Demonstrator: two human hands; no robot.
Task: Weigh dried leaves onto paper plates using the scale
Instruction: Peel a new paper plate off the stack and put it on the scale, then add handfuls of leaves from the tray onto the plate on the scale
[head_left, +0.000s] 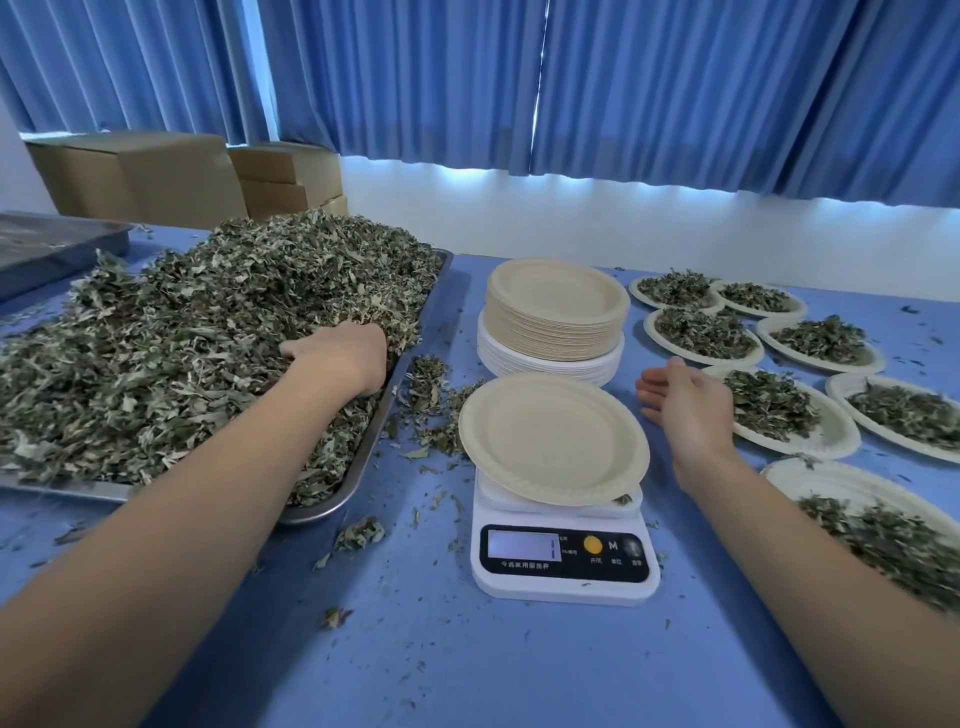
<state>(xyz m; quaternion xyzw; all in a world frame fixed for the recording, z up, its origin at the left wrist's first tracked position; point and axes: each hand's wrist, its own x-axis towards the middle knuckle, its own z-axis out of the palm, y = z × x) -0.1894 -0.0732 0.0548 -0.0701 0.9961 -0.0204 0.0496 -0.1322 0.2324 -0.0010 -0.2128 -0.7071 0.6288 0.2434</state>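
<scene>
— What's the left hand (337, 353) doing?

— It's sunk into the heap of dried leaves (208, 322) near the right edge of the metal tray (363, 452). The fingers are buried, so I can't tell whether the grip is closed on a bunch or loose.

— And the other?

— The right hand (680, 400) hangs just right of the scale (563, 561), with its grip apart, fingers relaxed and nothing in it. A bare paper plate (553, 436) sits on the scale, tilted a little.

— Anything between the heap and that plate?

— The tray's rim, then a scatter of spilled leaves (431, 384) on the blue surface (415, 649). Behind the scale stands a stack of plates (556, 317). Filled plates (706, 332) crowd the right side, one partly under the right hand. Cardboard boxes (156, 171) sit beyond the tray, under blue curtains (675, 78).
</scene>
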